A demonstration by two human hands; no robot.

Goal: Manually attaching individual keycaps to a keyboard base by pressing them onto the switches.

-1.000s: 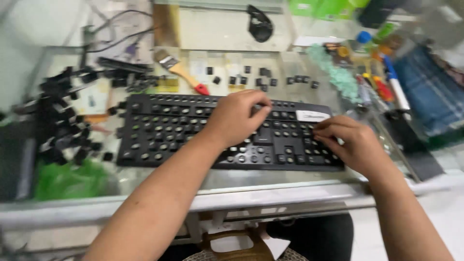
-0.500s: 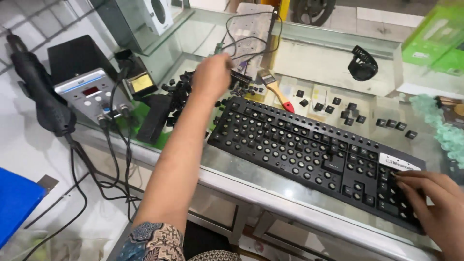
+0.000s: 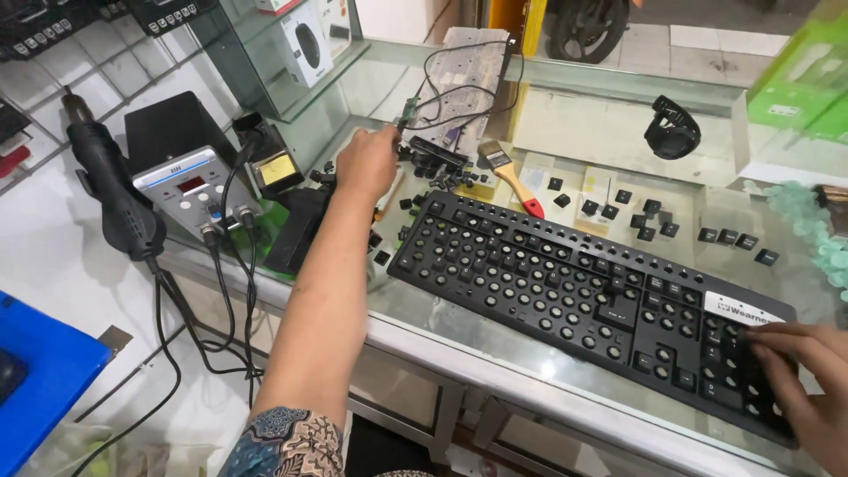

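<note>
A black keyboard (image 3: 565,291) with most of its keycaps removed lies across the glass counter. My right hand (image 3: 799,371) rests on its right end, fingers spread over the number pad. My left hand (image 3: 367,163) reaches far to the left, over a heap of loose black keycaps (image 3: 437,168). Its fingers are curled at a small green circuit board (image 3: 408,113) with wires; whether it grips anything I cannot tell. More single keycaps (image 3: 649,216) lie scattered behind the keyboard.
A soldering station (image 3: 185,190) with a hot-air wand (image 3: 110,181) and cables stands at the left. A red-handled brush (image 3: 511,177) lies behind the keyboard, a black watch (image 3: 673,128) farther back. Green boxes (image 3: 799,93) sit at the far right, a blue object (image 3: 40,371) lower left.
My left hand left the keyboard's middle and moved far left to the keycap heap, then on to the circuit board. The view turned left. My right hand stayed on the keyboard's right end.
</note>
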